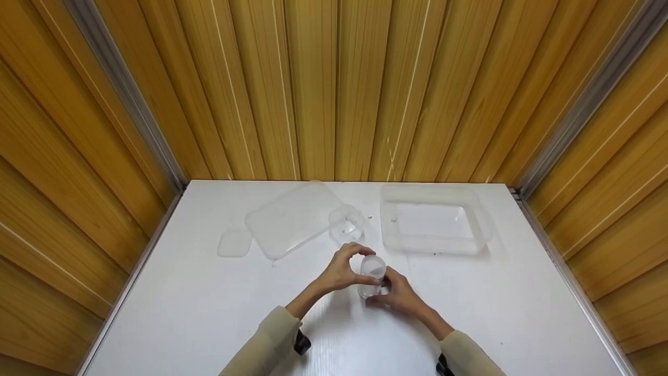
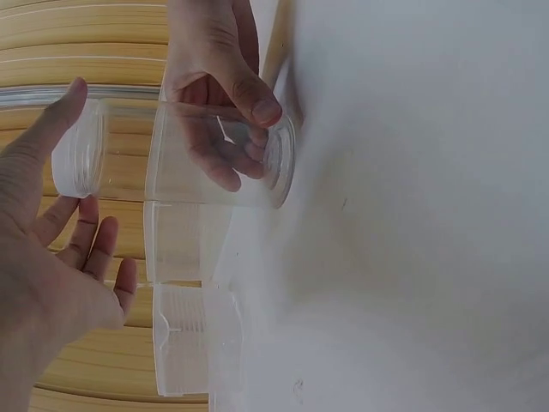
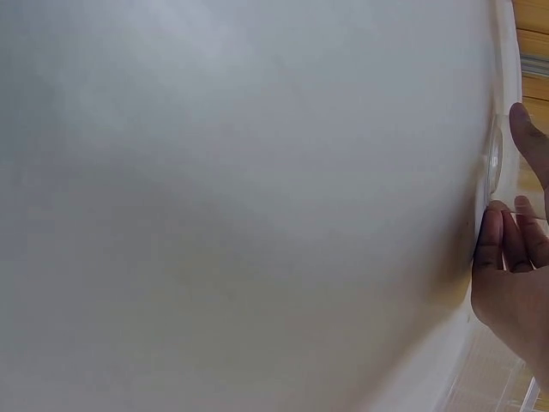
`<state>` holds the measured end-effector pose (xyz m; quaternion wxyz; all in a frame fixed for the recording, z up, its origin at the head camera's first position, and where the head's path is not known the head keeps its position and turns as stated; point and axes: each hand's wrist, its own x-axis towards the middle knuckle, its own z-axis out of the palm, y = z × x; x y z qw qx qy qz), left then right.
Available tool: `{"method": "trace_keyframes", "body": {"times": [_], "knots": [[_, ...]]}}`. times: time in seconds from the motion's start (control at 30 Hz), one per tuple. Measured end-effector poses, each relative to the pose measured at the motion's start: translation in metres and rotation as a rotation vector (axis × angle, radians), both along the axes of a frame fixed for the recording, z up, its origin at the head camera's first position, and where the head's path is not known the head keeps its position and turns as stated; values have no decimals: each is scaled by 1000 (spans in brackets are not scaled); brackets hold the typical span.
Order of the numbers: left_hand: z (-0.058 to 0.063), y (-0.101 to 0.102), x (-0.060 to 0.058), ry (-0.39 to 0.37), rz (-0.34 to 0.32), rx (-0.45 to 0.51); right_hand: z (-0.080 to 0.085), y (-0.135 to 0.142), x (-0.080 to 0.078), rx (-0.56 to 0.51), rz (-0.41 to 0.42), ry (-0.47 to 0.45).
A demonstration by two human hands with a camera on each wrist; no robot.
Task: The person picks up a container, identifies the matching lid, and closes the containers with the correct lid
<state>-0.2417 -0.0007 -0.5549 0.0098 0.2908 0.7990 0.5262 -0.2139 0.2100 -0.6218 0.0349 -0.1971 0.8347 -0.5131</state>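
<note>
A clear plastic jar (image 2: 129, 176) with a translucent white screw lid (image 1: 373, 265) stands upright on the white table, near its middle. My left hand (image 1: 341, 271) grips the lid, thumb on one side and fingertips on the other. Lower down, my right hand (image 1: 402, 296) holds the jar's body close to its base (image 3: 496, 159), thumb and fingers on opposite sides. Through the clear wall, the left wrist view shows the right hand's fingers behind the jar. The jar's body is mostly covered by the hands in the head view.
Behind the jar lies a small faceted clear container (image 1: 338, 216). A large rectangular translucent lid (image 1: 292, 222) is beside it, with a small square lid (image 1: 234, 244) further left. A rectangular translucent box (image 1: 389, 243) stands at the back right. Wood-patterned walls (image 1: 334, 94) enclose the table.
</note>
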Motion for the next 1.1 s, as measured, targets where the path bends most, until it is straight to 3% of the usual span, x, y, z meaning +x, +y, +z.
{"method": "trace_keyframes", "body": {"times": [0.3, 0.5, 0.7, 0.97, 1.1], "knots": [[-2, 0, -2, -47, -47, 62, 7, -1, 2, 49, -13, 11], [-1, -4, -4, -43, -81, 51, 2, -2, 0, 107, -39, 33], [1, -4, -9, -59, -154, 27, 3, 2, 1, 63, -36, 28], [3, -12, -14, -167, -242, 5, 1, 2, -1, 58, -4, 10], [1, -11, -12, -174, -236, 37, 1, 1, -2, 62, -3, 5]]}}
